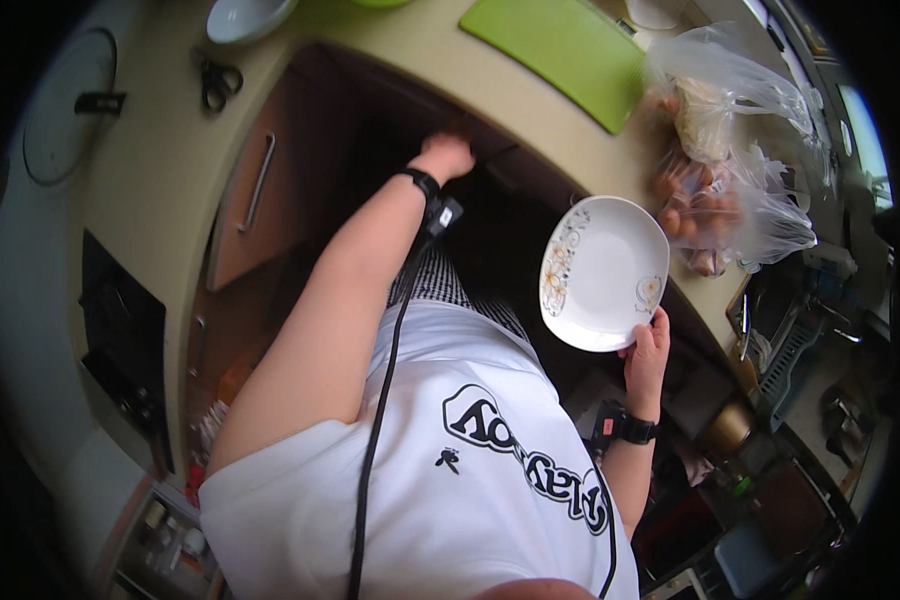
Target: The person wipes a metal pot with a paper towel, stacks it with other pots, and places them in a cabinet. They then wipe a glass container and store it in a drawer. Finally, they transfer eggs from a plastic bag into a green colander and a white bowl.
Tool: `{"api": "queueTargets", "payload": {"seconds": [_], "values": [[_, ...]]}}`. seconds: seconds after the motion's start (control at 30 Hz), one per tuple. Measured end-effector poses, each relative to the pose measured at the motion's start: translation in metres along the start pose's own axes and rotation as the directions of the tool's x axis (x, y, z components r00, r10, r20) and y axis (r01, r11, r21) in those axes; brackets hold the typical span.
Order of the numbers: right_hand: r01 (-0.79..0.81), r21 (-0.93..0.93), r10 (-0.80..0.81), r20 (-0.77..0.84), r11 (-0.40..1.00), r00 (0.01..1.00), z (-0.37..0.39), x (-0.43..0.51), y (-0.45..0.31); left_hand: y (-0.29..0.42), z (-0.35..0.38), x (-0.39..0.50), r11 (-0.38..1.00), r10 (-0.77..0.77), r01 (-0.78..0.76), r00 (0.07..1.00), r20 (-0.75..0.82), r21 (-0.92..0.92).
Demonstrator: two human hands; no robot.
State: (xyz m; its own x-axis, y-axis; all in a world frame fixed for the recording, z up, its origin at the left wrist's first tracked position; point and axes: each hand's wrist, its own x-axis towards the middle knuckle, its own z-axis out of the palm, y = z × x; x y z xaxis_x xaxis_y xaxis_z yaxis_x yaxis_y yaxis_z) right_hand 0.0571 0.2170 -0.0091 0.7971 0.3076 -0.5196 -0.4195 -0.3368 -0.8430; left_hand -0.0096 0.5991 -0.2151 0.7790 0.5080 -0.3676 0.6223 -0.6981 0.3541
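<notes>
My right hand (649,352) grips the rim of a white ceramic plate (607,274) with a printed flower pattern, thumb on its upper face. The plate is held tilted, with nothing on it, in front of the counter edge. My left hand (448,155) reaches under the countertop into the dark opening of the base cabinet. It is blurred and its fingers are partly hidden, so I cannot tell whether it holds anything. A wooden cabinet door (247,202) with a metal handle stands open to the left of that arm.
On the countertop (412,45) lie a green cutting board (562,56), black-handled scissors (217,82), a white bowl (247,16) and plastic bags of eggs (697,202). A glass lid (67,112) and a black cooktop (124,337) are at left. A dish rack (791,367) stands right.
</notes>
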Motion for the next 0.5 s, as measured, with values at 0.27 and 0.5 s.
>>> {"api": "queueTargets", "payload": {"seconds": [0.27, 0.5], "values": [[-0.061, -0.366, 0.180, 0.302, 0.929, 0.936, 0.026, 0.026, 0.029, -0.072, 0.006, -0.114, 0.967, -0.254, 0.255, 0.966, 0.044, -0.024], [0.047, -0.571, 0.277, 0.467, 0.820, 0.840, 0.104, 0.072, 0.052, -0.194, 0.001, -0.196, 0.848, -0.347, 0.189, 0.904, -0.249, -0.495]]}}
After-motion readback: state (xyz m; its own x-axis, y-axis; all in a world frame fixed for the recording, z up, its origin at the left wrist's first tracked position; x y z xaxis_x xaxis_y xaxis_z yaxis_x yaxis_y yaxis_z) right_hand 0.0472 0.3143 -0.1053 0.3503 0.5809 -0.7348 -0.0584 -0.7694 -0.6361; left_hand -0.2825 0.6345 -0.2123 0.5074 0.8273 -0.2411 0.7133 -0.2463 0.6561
